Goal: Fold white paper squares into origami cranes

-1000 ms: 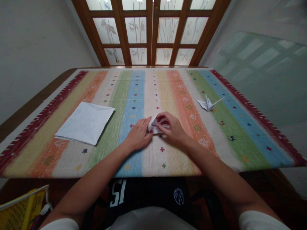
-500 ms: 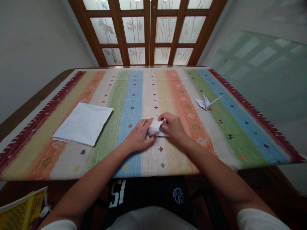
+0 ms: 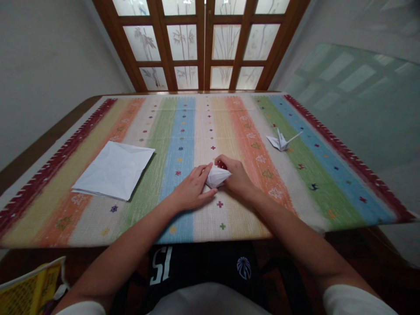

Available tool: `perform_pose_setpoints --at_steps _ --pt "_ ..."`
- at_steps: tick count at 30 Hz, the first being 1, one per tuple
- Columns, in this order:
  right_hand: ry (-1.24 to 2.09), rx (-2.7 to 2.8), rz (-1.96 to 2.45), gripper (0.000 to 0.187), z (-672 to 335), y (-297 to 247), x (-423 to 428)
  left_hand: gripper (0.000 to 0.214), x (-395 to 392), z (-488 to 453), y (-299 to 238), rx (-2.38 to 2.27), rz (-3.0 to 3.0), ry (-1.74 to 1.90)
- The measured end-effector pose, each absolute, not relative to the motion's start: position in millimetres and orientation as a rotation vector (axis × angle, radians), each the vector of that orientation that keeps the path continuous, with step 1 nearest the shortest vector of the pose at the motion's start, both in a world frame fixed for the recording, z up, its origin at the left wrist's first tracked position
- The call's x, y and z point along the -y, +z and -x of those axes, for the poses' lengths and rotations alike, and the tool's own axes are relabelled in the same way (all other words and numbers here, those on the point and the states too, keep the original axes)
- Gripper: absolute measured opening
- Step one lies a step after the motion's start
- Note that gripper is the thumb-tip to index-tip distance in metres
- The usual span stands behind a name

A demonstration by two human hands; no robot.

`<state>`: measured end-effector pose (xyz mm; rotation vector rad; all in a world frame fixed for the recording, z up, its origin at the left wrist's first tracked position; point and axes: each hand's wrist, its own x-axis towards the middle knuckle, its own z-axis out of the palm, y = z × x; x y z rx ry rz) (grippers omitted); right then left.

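A small piece of folded white paper lies low over the table, between my two hands. My left hand grips its left end, with the thumb along the near edge and the fingers over the top. At its right side, my right hand has curled fingers closed on the paper's far right edge; the fingertips are partly hidden. A finished-looking white paper crane stands apart, farther back on the right. To the left rests a stack of square white paper sheets.
A striped tablecloth covers the table. Wooden doors with glass panes stand beyond the far edge. A pale green glass panel leans at the right wall. A yellow basket sits low at the left.
The folded paper between my hands now shows a pointed tip toward the right, where a flatter edge showed before. My left hand has shifted slightly right.
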<state>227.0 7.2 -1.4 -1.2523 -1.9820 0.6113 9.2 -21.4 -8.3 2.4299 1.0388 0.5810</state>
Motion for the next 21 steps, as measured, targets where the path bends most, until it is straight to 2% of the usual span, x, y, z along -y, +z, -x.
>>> perform_pose_setpoints --at_steps 4,10,14,18,21 --pt "0.818 1.981 1.149 0.043 -236.7 3.3 -12.2 0.066 19.2 -8.1 -9.3 -1.077 -2.39 0.596" --pt "1.08 1.979 0.932 0.057 -247.9 3.3 -17.9 0.059 15.2 -8.5 -12.5 -1.1 -2.336 0.662" --pt "1.266 1.829 0.923 0.048 -245.5 -2.2 -19.0 0.052 14.2 -11.0 -9.3 -1.13 -2.288 0.74" --pt "1.423 1.587 0.953 0.028 -243.0 -4.2 -22.6 0.029 11.9 -11.4 -8.0 -1.212 -2.23 0.761" --pt "1.434 1.449 0.94 0.038 -243.3 -2.7 -25.4 0.021 9.9 -10.5 -9.6 -1.292 -2.206 0.748"
